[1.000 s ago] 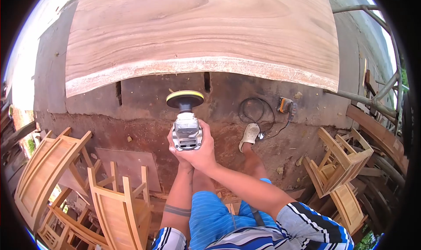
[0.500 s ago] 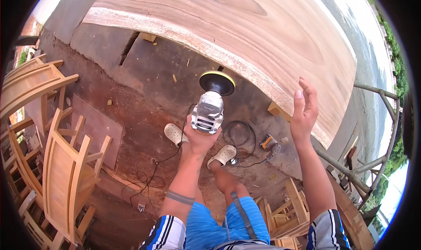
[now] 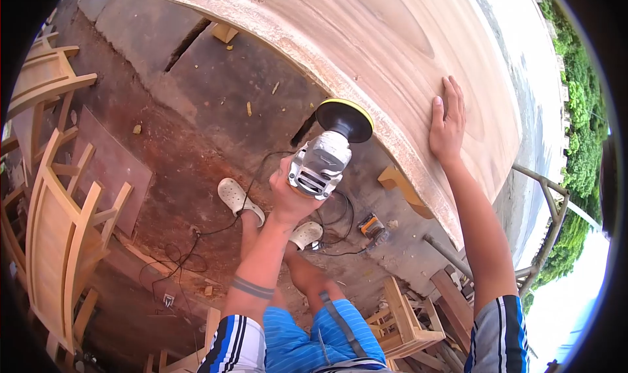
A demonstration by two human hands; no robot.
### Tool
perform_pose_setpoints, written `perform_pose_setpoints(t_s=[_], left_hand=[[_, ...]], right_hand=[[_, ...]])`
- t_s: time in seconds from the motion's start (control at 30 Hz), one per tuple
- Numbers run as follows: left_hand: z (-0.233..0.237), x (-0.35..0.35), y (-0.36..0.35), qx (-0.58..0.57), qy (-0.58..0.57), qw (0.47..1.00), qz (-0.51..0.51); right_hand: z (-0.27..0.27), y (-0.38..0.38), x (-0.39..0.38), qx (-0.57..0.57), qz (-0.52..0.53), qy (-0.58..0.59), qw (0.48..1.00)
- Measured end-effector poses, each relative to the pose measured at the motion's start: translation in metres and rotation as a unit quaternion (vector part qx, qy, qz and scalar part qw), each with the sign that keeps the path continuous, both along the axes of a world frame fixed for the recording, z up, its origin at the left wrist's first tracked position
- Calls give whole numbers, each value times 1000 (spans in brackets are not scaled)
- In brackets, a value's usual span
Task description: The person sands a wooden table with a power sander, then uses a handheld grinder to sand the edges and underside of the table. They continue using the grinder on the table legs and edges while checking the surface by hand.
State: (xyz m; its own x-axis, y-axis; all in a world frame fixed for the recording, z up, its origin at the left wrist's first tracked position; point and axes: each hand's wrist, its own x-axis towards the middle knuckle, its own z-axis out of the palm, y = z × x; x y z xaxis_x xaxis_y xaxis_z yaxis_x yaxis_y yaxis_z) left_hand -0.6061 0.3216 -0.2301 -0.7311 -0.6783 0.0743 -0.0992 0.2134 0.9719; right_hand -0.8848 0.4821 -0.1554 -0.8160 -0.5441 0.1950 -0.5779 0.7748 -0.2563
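Observation:
My left hand point(image 3: 292, 198) is wrapped round the body of a grey-and-white angle grinder point(image 3: 320, 164). The grinder's round black backing pad point(image 3: 344, 122), with a yellow-green rim, faces the live edge of a large wooden slab point(image 3: 392, 52) and overlaps that edge in this view. Fingers extended, my right hand point(image 3: 449, 121) lies on the slab's top near its right end. A dark power cord point(image 3: 252, 177) trails from the grinder down to the floor.
Wooden chairs point(image 3: 65, 242) crowd the left side. A wooden block point(image 3: 402, 188) supports the slab. On the floor lie an orange-and-black power tool point(image 3: 371, 228) and looped cords point(image 3: 180, 262). Wooden furniture point(image 3: 405, 314) and a metal rail point(image 3: 549, 236) are at right.
My right hand has come down from the air onto the slab. The grinder in my left hand has moved right and closer to the slab's edge. The view has shifted.

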Motion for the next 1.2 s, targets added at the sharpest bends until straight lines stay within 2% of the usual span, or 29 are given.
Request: perform_pose_setpoints(t_s=[0.07, 0.13, 0.23, 0.3, 0.4, 0.5, 0.6, 0.63, 0.67, 0.8, 1.0, 1.2], left_hand=[[-8, -4, -10, 80, 26, 996, 9], [-12, -6, -25, 66, 48, 996, 19], [-18, -17, -44, 139, 90, 984, 62], [5, -25, -61, 165, 110, 978, 60], [5, -25, -70, 267, 112, 953, 90], [6, -21, -67, 192, 84, 976, 61], [2, -16, -48, 207, 91, 973, 35], [-13, -10, -37, 230, 81, 970, 21], [-19, -6, -30, 204, 51, 978, 10], [-20, 1, -14, 173, 46, 983, 30], [-21, -11, -53, 149, 68, 986, 42], [-20, -23, -105, 212, 86, 972, 52]], right_hand=[[0, 0, 1, 5, 1, 1, 1000], [1, -1, 1, 8, 0, 0, 1000], [3, -2, 2, 12, 0, -2, 1000], [3, -3, 2, 16, -1, -1, 1000], [3, -3, 3, 17, -6, -1, 1000], [3, -2, 2, 15, 2, 3, 1000], [3, -2, 1, 9, 6, 1, 1000], [4, -2, 1, 11, 4, 2, 1000], [5, -3, 2, 12, 2, 2, 1000], [4, -4, 3, 18, -4, -7, 1000], [3, -4, 3, 21, 3, -6, 1000], [6, -6, 4, 16, 1, -17, 1000]])
